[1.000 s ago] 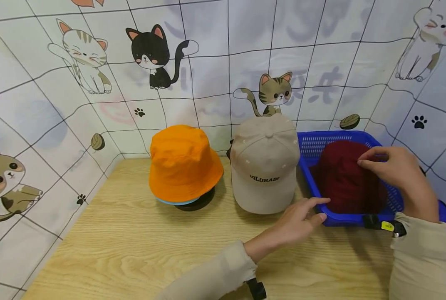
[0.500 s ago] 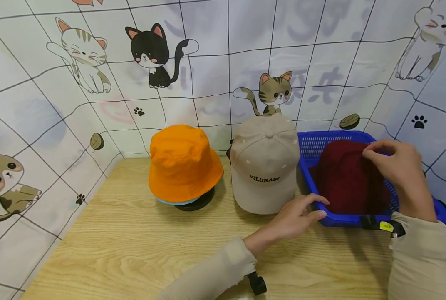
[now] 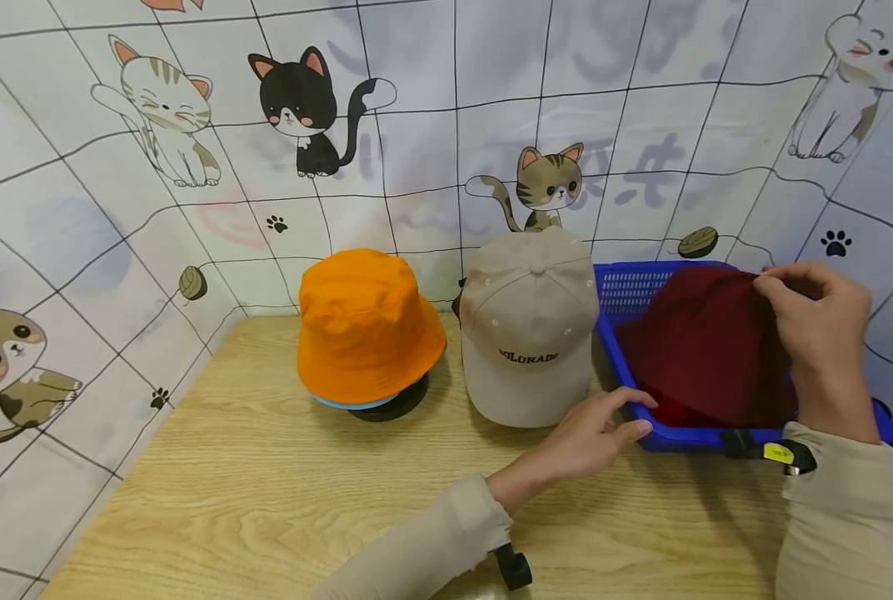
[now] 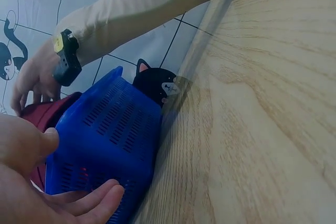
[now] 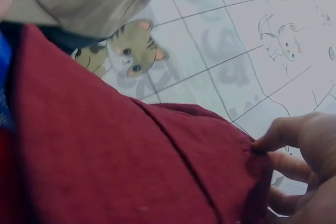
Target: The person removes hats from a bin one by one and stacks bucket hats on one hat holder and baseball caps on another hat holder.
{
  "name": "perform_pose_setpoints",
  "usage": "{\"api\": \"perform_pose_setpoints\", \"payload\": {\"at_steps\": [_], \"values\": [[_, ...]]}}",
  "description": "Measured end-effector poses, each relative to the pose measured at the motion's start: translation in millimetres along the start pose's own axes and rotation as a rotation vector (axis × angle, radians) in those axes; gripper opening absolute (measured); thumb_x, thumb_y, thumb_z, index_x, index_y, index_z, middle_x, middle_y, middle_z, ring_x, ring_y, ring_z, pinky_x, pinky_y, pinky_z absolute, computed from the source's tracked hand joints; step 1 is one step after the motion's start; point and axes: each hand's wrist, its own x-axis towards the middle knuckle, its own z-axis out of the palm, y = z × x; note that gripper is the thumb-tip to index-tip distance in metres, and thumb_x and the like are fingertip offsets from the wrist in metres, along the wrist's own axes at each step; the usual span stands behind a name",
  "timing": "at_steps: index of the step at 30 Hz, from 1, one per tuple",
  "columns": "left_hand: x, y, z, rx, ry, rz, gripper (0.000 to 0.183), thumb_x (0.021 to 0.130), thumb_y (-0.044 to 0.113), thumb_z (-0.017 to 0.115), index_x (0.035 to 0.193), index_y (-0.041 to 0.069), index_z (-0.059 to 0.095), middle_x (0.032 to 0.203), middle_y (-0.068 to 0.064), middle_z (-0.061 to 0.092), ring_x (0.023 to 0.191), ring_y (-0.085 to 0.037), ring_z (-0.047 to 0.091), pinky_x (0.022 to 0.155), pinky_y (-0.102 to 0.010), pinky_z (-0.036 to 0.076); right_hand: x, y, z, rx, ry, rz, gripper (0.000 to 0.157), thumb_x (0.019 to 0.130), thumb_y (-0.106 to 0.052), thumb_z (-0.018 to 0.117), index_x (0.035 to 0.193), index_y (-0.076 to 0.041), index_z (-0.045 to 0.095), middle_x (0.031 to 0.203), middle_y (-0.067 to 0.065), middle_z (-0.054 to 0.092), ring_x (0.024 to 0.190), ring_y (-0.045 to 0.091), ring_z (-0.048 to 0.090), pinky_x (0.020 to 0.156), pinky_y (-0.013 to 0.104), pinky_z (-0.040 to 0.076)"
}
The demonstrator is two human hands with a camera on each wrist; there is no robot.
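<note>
My right hand (image 3: 825, 317) pinches a dark red bucket hat (image 3: 697, 342) at the top of its crown. In the right wrist view, thumb and fingers gather the fabric beside a seam of the hat (image 5: 121, 145). The hat is partly raised in a blue plastic basket (image 3: 617, 360), its brim spreading downward. A brighter red thing (image 3: 675, 408) shows beneath it, mostly hidden. My left hand (image 3: 592, 433) touches the basket's near left corner, fingers loosely extended. In the left wrist view, the fingers lie alongside the slotted basket wall (image 4: 126, 114).
A beige baseball cap (image 3: 532, 333) lettered COLORADO stands left of the basket, close to the left hand. Farther left, an orange bucket hat (image 3: 364, 325) sits over a light blue layer on a dark base (image 3: 397, 404). Cat-print sheeting (image 3: 416, 125) backs the wooden table (image 3: 266, 500).
My right hand has moved right and up, pulling the dark red bucket hat's crown with it. The brighter red thing below has come into view. My left hand stays at the basket corner.
</note>
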Motion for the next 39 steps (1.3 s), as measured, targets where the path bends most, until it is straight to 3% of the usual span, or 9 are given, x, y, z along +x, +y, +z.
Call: {"api": "perform_pose_setpoints", "payload": {"at_steps": [7, 13, 21, 29, 35, 39], "values": [[-1.1, 1.1, -1.3, 0.006, 0.004, -0.006, 0.033, 0.108, 0.038, 0.054, 0.14, 0.034, 0.057, 0.086, 0.006, 0.055, 0.056, -0.004, 0.048, 0.064, -0.019, 0.044, -1, -2, 9.3, 0.055, 0.181, -0.17, 0.009, 0.095, -0.007, 0.067, 0.1, -0.006, 0.075, 0.097, -0.018, 0.064, 0.089, 0.002, 0.056, 0.066, 0.012, 0.044], [-1.5, 2.3, -1.5, -0.016, -0.007, -0.023, 0.033, 0.108, 0.038, 0.053, 0.141, 0.034, 0.057, 0.081, 0.004, 0.056, 0.051, -0.005, 0.048, 0.061, -0.02, 0.045, -3, -8, 10.1, 0.105, 0.266, -0.247, 0.01, 0.093, -0.006, 0.068, 0.098, -0.004, 0.077, 0.095, -0.018, 0.066, 0.093, 0.001, 0.058, 0.071, 0.013, 0.045], [-0.8, 3.1, -2.3, -0.08, -0.019, -0.046, 0.034, 0.107, 0.034, 0.056, 0.141, 0.033, 0.058, 0.095, 0.001, 0.067, 0.065, -0.01, 0.065, 0.06, -0.021, 0.054, -14, -22, 8.1, 0.117, 0.274, -0.302, 0.012, 0.095, -0.006, 0.068, 0.102, -0.002, 0.077, 0.1, -0.014, 0.067, 0.096, 0.003, 0.059, 0.068, 0.01, 0.046], [-1.5, 4.8, -3.2, -0.273, 0.001, -0.12, 0.033, 0.105, 0.028, 0.063, 0.137, 0.033, 0.064, 0.095, -0.006, 0.071, 0.064, -0.02, 0.065, 0.055, -0.032, 0.056, -21, -35, 1.4, 0.214, 0.242, -0.305, 0.011, 0.093, -0.002, 0.07, 0.102, 0.002, 0.076, 0.102, -0.006, 0.07, 0.096, 0.007, 0.063, 0.068, 0.011, 0.05], [0.4, 5.8, -5.4, -0.499, 0.012, -0.145, 0.032, 0.103, 0.022, 0.064, 0.135, 0.023, 0.065, 0.093, -0.006, 0.074, 0.07, -0.034, 0.064, 0.057, -0.03, 0.053, -29, -44, -2.3, 0.171, 0.161, -0.345, 0.012, 0.094, 0.003, 0.068, 0.104, 0.005, 0.074, 0.106, -0.006, 0.07, 0.098, 0.005, 0.065, 0.076, 0.013, 0.051], [-0.2, 9.6, -6.5, -0.572, 0.012, -0.173, 0.03, 0.101, 0.02, 0.066, 0.13, 0.02, 0.068, 0.087, 0.002, 0.07, 0.066, -0.022, 0.061, 0.058, -0.027, 0.05, -35, -49, -4.1, 0.138, 0.118, -0.365, 0.013, 0.094, 0.004, 0.068, 0.105, 0.007, 0.073, 0.107, -0.007, 0.071, 0.1, 0.004, 0.067, 0.082, 0.013, 0.051]]}}
